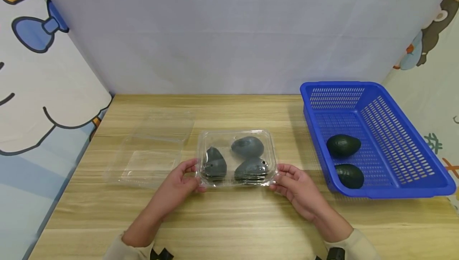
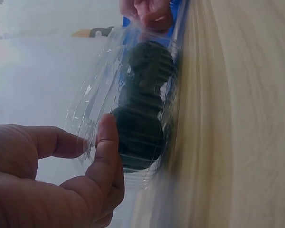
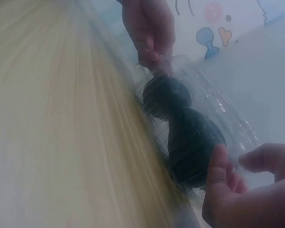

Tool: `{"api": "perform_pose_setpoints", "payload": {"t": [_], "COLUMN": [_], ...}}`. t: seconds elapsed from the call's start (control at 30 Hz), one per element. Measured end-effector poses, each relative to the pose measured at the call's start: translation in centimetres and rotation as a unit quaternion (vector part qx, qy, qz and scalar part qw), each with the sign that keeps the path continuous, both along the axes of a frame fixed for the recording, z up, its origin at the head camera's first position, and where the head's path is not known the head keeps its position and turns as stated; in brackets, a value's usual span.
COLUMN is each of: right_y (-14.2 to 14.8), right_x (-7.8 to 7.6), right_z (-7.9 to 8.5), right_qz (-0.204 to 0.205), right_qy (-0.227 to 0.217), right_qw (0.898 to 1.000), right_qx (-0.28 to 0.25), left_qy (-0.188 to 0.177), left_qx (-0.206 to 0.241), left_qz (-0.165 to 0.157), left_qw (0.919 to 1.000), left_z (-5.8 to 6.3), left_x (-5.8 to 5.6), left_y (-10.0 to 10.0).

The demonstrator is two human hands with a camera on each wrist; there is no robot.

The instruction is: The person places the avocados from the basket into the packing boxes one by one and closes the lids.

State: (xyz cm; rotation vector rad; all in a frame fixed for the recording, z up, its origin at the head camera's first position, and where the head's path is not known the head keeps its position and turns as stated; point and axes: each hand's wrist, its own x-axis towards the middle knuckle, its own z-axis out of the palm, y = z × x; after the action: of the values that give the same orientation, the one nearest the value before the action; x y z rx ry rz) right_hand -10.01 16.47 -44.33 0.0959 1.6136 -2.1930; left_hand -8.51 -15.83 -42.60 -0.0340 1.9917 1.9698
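- The closed clear container [image 1: 219, 138] is just below the centre of the head view; whether its base touches the bench [image 1: 229, 228] I cannot tell.
- Under its lid lie three dark green avocados: a left avocado [image 1: 215, 165] with its narrow end toward the top of the frame, an upper-right avocado [image 1: 247, 147], and a lower-right avocado [image 1: 251, 168].
- The left hand [image 1: 179, 183] pinches the container's lower-left corner between thumb and fingers.
- The right hand [image 1: 297, 188] pinches the lower-right corner in the same way.
- A second clear container [image 1: 150, 168] lies spread open at centre left of the frame, near the left hand.
- At right of the frame, a blue basket [image 1: 412, 193] holds an upper basket avocado [image 1: 343, 145] and a lower basket avocado [image 1: 349, 176], both by its left wall.
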Motion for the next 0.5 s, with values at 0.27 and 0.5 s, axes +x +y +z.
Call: {"api": "perform_pose_setpoints", "payload": {"t": [0.27, 0.5], "right_y": [0.04, -0.07], "right_x": [0.07, 0.1], "right_z": [-0.21, -0.21], "right_qz": [-0.005, -0.004], "right_qy": [0.004, 0.006], "right_qw": [1.0, 1.0], "right_qx": [-0.013, -0.016], "left_qy": [-0.018, -0.016], "left_qx": [0.04, 0.049], "left_qz": [0.023, 0.026], "left_qw": [0.9988, 0.9983], "left_z": [-0.42, -0.72], "left_x": [0.08, 0.04], "left_y": [0.27, 0.2]}}
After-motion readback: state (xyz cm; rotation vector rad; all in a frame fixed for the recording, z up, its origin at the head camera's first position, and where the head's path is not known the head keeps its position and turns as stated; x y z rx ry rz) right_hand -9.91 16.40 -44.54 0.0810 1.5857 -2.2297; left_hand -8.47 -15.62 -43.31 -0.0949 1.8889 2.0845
